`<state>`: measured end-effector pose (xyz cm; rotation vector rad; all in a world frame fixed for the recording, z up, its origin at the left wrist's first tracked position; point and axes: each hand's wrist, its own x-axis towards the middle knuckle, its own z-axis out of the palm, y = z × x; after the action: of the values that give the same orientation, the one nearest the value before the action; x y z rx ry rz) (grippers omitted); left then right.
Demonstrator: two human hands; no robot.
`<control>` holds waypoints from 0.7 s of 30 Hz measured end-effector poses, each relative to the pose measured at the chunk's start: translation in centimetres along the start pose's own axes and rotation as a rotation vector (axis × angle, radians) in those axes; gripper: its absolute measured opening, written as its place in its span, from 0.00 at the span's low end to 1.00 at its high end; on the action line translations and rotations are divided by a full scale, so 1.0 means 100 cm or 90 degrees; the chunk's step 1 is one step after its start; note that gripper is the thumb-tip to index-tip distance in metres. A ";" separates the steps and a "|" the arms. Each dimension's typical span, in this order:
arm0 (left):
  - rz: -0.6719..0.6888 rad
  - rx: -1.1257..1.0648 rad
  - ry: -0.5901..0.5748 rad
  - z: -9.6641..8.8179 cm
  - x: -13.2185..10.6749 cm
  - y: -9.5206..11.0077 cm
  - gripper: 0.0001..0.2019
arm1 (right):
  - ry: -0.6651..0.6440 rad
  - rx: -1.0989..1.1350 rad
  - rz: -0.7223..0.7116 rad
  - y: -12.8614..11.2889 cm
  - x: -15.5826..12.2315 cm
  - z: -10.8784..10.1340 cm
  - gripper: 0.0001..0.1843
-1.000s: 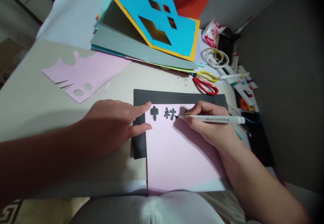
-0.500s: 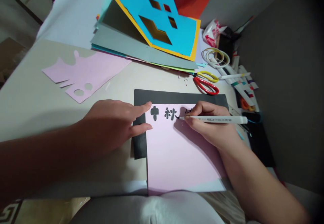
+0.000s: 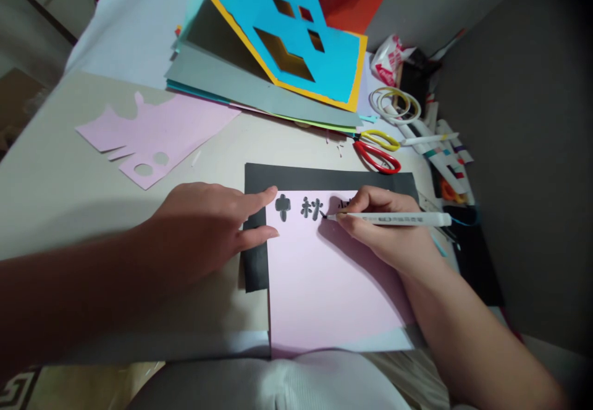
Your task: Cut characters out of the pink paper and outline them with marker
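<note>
A pale pink sheet (image 3: 324,286) lies on a black sheet (image 3: 319,178) in front of me, with dark written characters (image 3: 299,207) along its top edge. My right hand (image 3: 384,228) grips a white marker pen (image 3: 393,218), its black tip touching the pink sheet just right of the second character. My left hand (image 3: 204,228) rests flat beside the sheets, fingers stretched out, two fingertips pressing the pink sheet's top left corner. Part of the writing is hidden behind my right fingers.
A cut pink paper scrap (image 3: 152,132) lies at the left. A stack of coloured papers (image 3: 273,58) with a blue cut-out sheet sits at the back. Red and yellow scissors (image 3: 377,149), tape rolls (image 3: 393,104) and several markers (image 3: 440,147) crowd the right side.
The pen tip has shifted slightly on the pink sheet near the second character. My left hand has stayed in place.
</note>
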<state>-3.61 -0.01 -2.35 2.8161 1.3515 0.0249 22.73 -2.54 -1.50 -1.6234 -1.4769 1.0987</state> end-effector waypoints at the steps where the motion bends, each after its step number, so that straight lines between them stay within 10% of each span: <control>1: 0.001 -0.003 0.000 0.000 0.000 0.000 0.27 | 0.000 0.001 0.000 0.000 0.000 0.000 0.11; 21: -0.010 0.015 -0.009 0.002 -0.001 -0.001 0.27 | 0.021 -0.002 -0.009 -0.001 0.000 0.005 0.12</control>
<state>-3.77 0.02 -2.60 2.8185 1.3799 -0.0102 22.18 -2.53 -1.60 -1.6239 -1.4673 1.0579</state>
